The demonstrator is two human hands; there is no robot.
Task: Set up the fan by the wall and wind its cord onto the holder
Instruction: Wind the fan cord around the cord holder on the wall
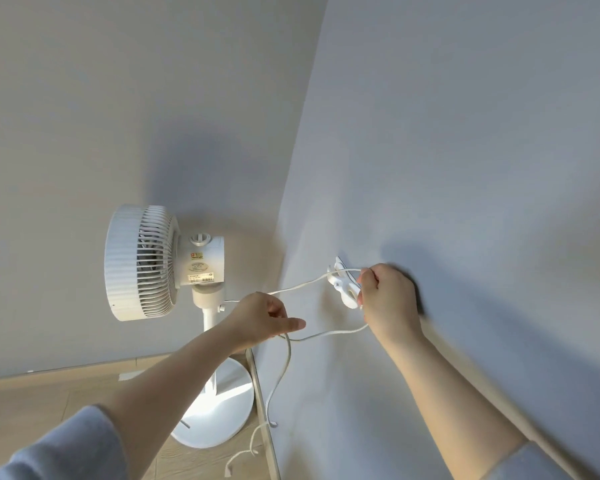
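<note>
A white pedestal fan [142,263] stands upright in the corner, its round base [229,407] on the wood floor beside the right wall. A white cord holder [342,287] is fixed to that wall. The white cord [302,285] runs from the fan's neck through my left hand [262,318] to the holder, loops under it and hangs down to the floor. My left hand pinches the cord in mid-air. My right hand [387,299] is closed on the cord right at the holder, hiding part of it.
Two plain grey walls meet in the corner behind the fan. A skirting strip [260,393] runs along the foot of the right wall. The cord's loose end [243,455] lies coiled on the wood floor near the base.
</note>
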